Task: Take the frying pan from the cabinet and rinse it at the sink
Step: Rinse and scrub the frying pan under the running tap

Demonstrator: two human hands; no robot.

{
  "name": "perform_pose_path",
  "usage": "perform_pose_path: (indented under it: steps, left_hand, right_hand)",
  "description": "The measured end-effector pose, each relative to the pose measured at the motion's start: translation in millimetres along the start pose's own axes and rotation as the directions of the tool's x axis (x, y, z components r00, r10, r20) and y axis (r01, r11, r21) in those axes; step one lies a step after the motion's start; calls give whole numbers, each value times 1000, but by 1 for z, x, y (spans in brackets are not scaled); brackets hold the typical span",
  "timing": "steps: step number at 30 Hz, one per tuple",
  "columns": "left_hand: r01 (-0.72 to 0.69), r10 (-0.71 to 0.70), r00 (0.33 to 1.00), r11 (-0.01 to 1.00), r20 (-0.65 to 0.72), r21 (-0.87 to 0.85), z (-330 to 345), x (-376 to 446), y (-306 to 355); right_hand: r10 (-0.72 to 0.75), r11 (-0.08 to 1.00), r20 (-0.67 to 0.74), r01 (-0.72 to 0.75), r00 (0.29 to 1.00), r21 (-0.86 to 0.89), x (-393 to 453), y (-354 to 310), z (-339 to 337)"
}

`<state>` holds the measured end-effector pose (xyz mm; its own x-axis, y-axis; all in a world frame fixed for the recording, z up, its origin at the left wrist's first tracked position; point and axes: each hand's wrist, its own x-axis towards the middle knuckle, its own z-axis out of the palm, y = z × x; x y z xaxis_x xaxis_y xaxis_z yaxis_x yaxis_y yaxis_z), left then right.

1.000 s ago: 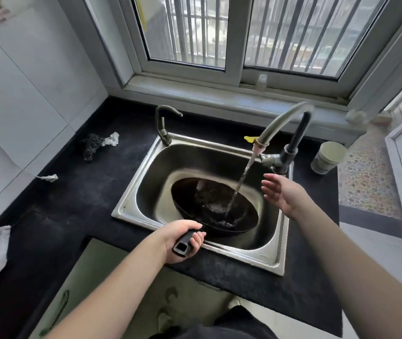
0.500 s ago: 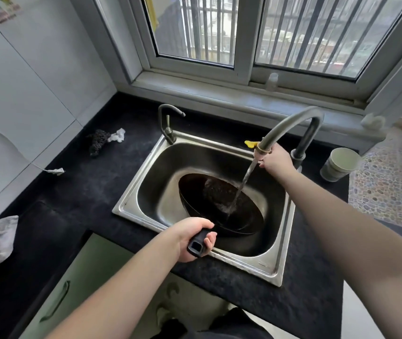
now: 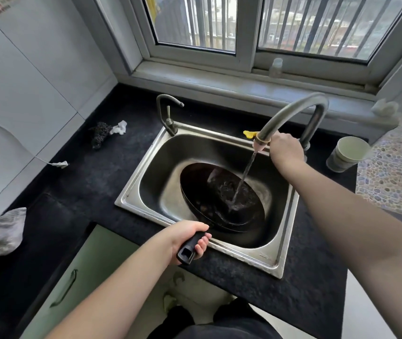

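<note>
one frying pan [image 3: 222,199] sits tilted inside the steel sink [image 3: 278,260], a thin stream of water from the tall faucet [image 3: 293,111] striking its dark bowl. your left hand [image 3: 190,238] has its fingers [image 3: 203,242] curled round the black handle at the sink's near rim. your right hand [image 3: 284,150] is at the faucet's base just behind the spout tip; you cannot tell how its fingers lie.

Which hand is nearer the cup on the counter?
Right. The right hand grips the faucet spout, just left of the cup; the left hand holds the pan handle at the sink's near edge.
</note>
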<state>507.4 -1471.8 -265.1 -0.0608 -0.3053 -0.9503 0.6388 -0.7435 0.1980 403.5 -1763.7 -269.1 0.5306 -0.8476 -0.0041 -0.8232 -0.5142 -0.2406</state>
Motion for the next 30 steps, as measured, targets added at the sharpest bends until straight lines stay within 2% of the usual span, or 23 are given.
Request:
perform_pose_path:
  steps: [8,11,14,17,20,23,26,30]
  left_hand:
    - [15,-15,1000,1000,23,-14,-3,-3,1]
    - [28,-27,999,999,31,-44,-1,-3,1]
    - [31,-29,999,997,34,-72,3,-2,1]
    - [37,-32,999,994,41,-106,11,0,2]
    - [40,-31,998,989,62,-141,20,0,0]
    - [23,-7,996,984,90,-178,26,1,-4]
    - [8,19,993,973,117,-229,24,0,-8]
    - [17,15,992,970,129,-244,13,-2,-15]
  right_hand:
    - [70,995,-9,-69,998,67,0,13,-1]
    - [87,956,27,-91,996,279,-10,19,6]
    - [66,865,66,-90,996,493,-45,21,12]
    - [47,767,235,-186,971,614,-103,6,24]
    - [-24,651,494,-361,869,667,-161,-21,42]
    - [-24,409,723,-653,690,637,-198,-44,57]
    - [-44,192,811,-792,583,580,-215,-57,63]
    - [-64,47,852,-851,519,522,-223,-74,65]
